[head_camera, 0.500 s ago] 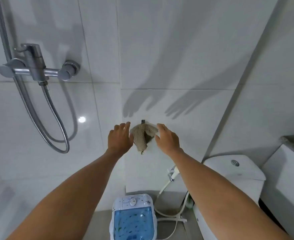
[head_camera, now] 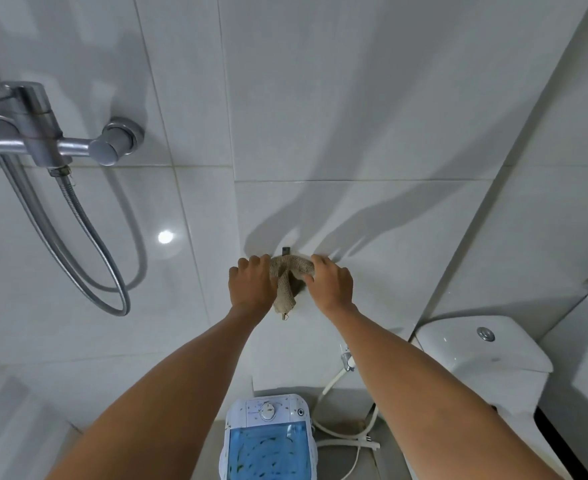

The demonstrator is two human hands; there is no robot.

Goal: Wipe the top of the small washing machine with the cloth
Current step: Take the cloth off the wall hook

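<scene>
A beige knitted cloth [head_camera: 286,285] hangs on a small dark hook [head_camera: 286,250] on the white tiled wall. My left hand [head_camera: 251,284] grips its left side and my right hand [head_camera: 330,284] closes over its right side; the lower tail of the cloth dangles between them. Far below, at the bottom edge of the view, stands the small washing machine [head_camera: 268,441], white with a blue see-through lid and a round dial on top. Specks of dirt dot its white top.
A chrome shower mixer [head_camera: 43,140] with a looping metal hose [head_camera: 88,244] is on the wall at left. A white toilet cistern [head_camera: 483,348] stands at right, with a bidet sprayer [head_camera: 348,362] and white hose lying beside the washing machine.
Both hands have closed in on the cloth from its sides and now grip it; before, they were beside it with fingers apart. The cloth is bunched between them.
</scene>
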